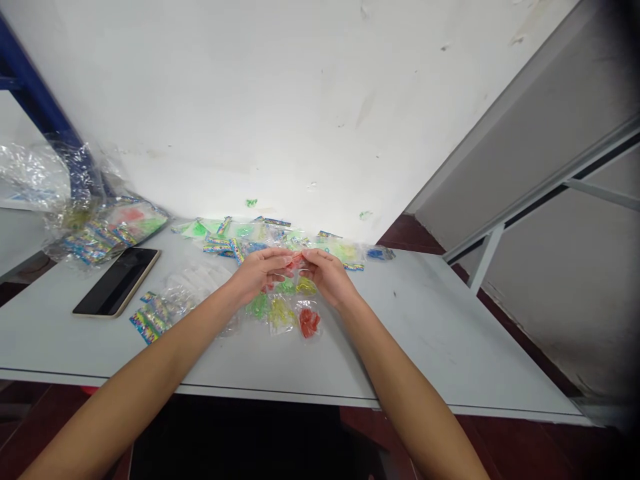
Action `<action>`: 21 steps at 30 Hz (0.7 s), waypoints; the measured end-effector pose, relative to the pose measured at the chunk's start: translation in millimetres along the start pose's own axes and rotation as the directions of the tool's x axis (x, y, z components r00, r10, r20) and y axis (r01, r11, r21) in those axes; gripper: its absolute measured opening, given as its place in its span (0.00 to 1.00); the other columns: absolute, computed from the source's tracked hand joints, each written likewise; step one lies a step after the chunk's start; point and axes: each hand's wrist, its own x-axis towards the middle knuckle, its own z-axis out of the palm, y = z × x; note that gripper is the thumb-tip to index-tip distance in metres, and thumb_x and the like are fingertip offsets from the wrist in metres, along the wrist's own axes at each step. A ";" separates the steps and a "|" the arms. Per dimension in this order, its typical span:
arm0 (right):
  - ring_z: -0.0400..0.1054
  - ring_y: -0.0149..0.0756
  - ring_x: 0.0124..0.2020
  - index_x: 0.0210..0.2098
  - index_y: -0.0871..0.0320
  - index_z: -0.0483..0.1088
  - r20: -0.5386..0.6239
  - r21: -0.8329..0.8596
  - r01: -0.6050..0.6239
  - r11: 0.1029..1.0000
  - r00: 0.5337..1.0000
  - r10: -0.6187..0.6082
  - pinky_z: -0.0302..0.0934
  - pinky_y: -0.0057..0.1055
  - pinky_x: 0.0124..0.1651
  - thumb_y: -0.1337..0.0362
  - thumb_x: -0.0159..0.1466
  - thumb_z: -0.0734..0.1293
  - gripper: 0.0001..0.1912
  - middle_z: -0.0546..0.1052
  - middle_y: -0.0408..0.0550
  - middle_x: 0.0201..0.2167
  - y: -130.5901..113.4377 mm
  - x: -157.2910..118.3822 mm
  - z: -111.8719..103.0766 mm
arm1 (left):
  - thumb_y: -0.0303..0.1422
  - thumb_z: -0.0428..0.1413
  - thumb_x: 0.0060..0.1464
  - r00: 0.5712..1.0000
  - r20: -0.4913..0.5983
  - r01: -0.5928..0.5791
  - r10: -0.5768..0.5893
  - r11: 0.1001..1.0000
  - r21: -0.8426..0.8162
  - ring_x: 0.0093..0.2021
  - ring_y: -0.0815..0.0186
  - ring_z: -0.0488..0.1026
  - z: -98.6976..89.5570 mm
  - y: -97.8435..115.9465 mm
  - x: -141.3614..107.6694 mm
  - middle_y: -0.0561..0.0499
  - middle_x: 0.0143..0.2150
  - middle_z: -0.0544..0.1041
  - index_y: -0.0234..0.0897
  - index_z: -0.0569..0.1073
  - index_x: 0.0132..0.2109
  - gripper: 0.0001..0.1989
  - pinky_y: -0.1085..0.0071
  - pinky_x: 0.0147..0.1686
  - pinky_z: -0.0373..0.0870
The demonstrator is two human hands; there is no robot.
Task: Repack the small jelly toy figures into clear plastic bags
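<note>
Both my hands meet over the middle of the table, pinching a small clear plastic bag with red contents [297, 261] between them. My left hand [263, 272] grips its left side, and my right hand [327, 275] has the right side. Under and just in front of the hands lie small clear bags: one with a red piece [309, 323], one with yellow pieces [281, 314] and one with green pieces [258, 306]. Another yellow bag [306, 286] sits partly beneath my fingers. What exactly the contents are is too small to make out.
A smartphone [117, 281] lies at the left of the grey table [425, 333]. Clear bags with colourful header cards [150, 319] lie beside my left forearm. More packets [245, 230] line the white wall [280, 100], and a heap of packets [107, 227] fills the back left corner.
</note>
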 end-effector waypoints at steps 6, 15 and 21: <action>0.70 0.33 0.32 0.25 0.56 0.74 0.023 -0.120 0.089 0.989 0.996 -0.087 0.65 0.33 0.41 0.53 0.54 0.73 0.13 0.76 0.44 0.28 1.7 -0.7 -2.8 | 0.41 0.68 0.45 0.999 0.037 0.028 -0.032 0.994 0.109 0.33 0.65 0.77 -0.5 -5.7 1.4 0.43 0.38 0.81 0.37 0.77 0.50 0.25 0.73 0.26 0.61; 0.71 0.35 0.32 0.29 0.56 0.75 -0.102 -0.265 0.250 0.931 0.953 -0.285 0.66 0.35 0.38 0.57 0.51 0.75 0.11 0.79 0.46 0.30 -18.7 -5.8 -20.5 | 0.44 0.67 0.45 0.988 -0.155 0.028 -0.005 0.989 0.145 0.30 0.60 0.79 16.3 1.7 -11.7 0.42 0.41 0.81 0.41 0.61 0.62 0.40 0.72 0.25 0.64; 0.70 0.31 0.29 0.29 0.57 0.76 -0.128 -0.277 0.125 0.953 0.978 -0.166 0.65 0.31 0.34 0.57 0.50 0.76 0.12 0.77 0.44 0.29 -50.4 -46.0 -70.0 | 0.41 0.63 0.49 0.939 -0.341 0.020 0.033 0.988 0.152 0.32 0.62 0.78 14.6 7.8 -11.2 0.45 0.37 0.81 0.39 0.60 0.58 0.33 0.71 0.28 0.69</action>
